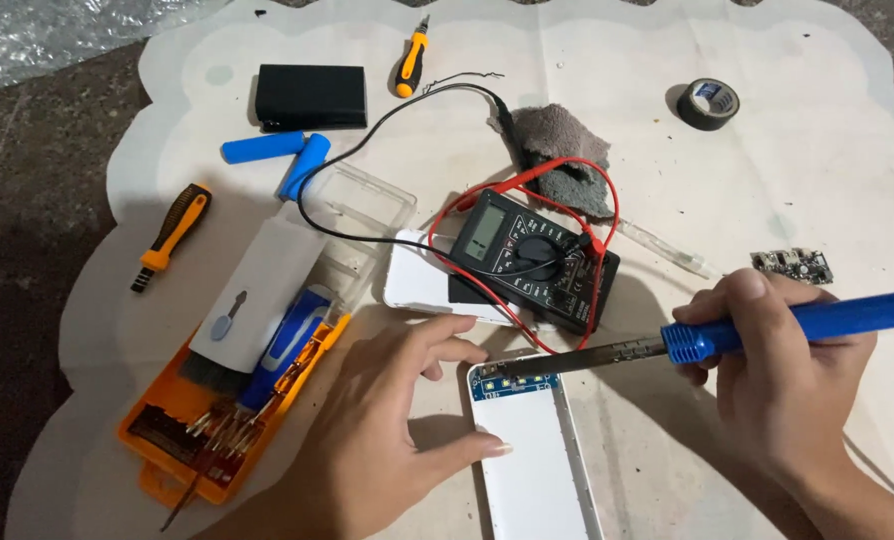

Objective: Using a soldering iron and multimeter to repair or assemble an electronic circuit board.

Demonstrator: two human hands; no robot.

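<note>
My right hand (779, 372) grips a blue-handled soldering iron (817, 320). Its metal shaft reaches left, and the tip rests at a small blue circuit board (515, 384) seated at the top of an open white plastic case (532, 460). My left hand (392, 435) lies on the mat with fingers spread. Its thumb presses the left edge of that case, its index finger near the case's top corner.
A black multimeter (532, 260) with red and black leads lies just beyond the case. An orange screwdriver-bit kit (227, 400) sits at left, with two blue cylindrical cells (282, 155), a black box (312, 96), screwdrivers, a grey rag (562, 150), a tape roll (709, 102) and a loose circuit board (793, 265).
</note>
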